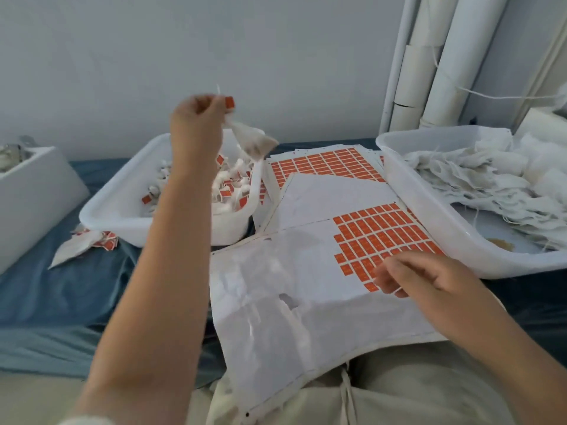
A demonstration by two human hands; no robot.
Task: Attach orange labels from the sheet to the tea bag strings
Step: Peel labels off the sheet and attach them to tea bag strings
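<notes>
My left hand is raised over the left white tub and pinches a tea bag by its string, with an orange label at my fingertips. The bag hangs tilted to the right. Several labelled tea bags fill that tub. My right hand rests on the label sheet on my lap, fingers curled at the lower edge of the block of orange labels. A thin white strip shows at its fingertips; whether it pinches anything is unclear.
The right white tub holds a heap of unlabelled white tea bags. More label sheets lie between the tubs. A few labelled bags lie on the blue cloth by the left tub. White tubes stand at the back right.
</notes>
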